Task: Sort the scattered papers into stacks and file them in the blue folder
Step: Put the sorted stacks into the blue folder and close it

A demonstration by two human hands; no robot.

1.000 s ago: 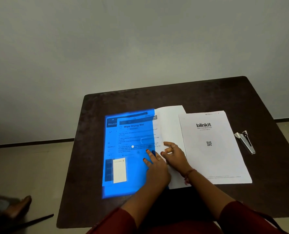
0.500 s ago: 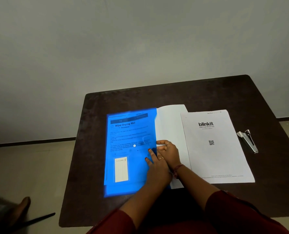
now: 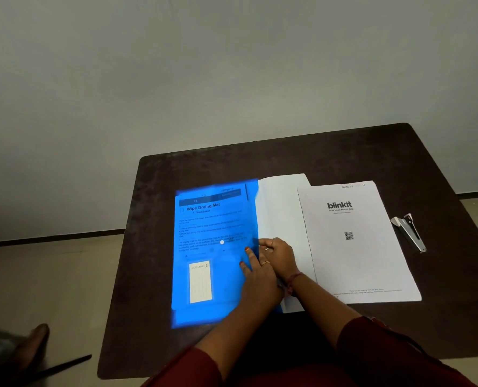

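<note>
Both hands have crept closer together at the folder's right edge since a moment back; the left hand (image 3: 260,275) lies with straight fingers flat on the blue folder (image 3: 212,247), and the right hand (image 3: 278,256) curls its fingers at that edge, though whether it pinches the cover I cannot tell; the folder rests on the dark table (image 3: 344,152) over a printed sheet; a white sheet (image 3: 282,208) pokes out beside it; the blinkit stack (image 3: 355,247) lies further right, a stapler (image 3: 409,231) beyond.
</note>
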